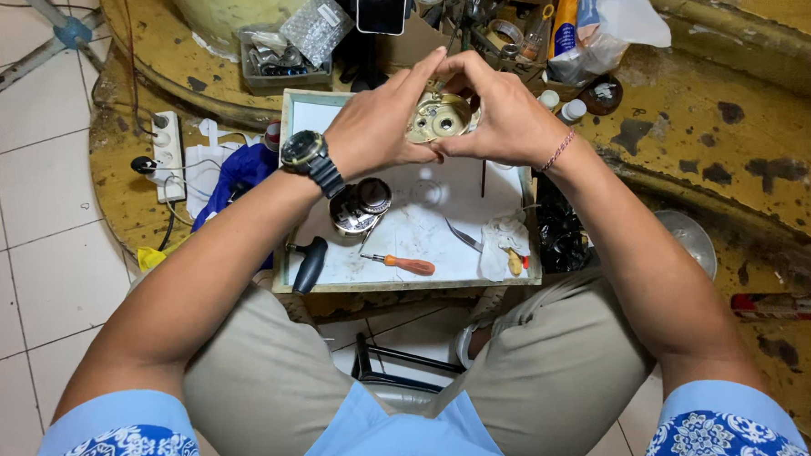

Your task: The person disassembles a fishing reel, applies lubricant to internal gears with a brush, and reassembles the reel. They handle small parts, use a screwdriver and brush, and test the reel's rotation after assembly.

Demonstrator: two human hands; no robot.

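Observation:
Both my hands hold a round brass-coloured metal part [439, 118] with holes in it, up above the far end of a small white work tray [310, 110]. My left hand [378, 126], with a black watch on its wrist, grips the part's left side. My right hand [510, 119], a thin bracelet on its wrist, grips the right side, fingers arched over the top. On the tray below lie a dark round metal housing [359, 205], a clear round ring [425, 193], an orange-handled screwdriver [406, 264], tweezers [464, 236] and a white rag [503, 244].
A black-handled tool [310, 264] hangs over the tray's left edge. Left of it are a blue cloth [240, 175] and a white power strip [168, 143]. A parts box [274, 63], a phone [381, 4], small bottles and a plastic bag [610, 23] crowd the worn yellow surface behind.

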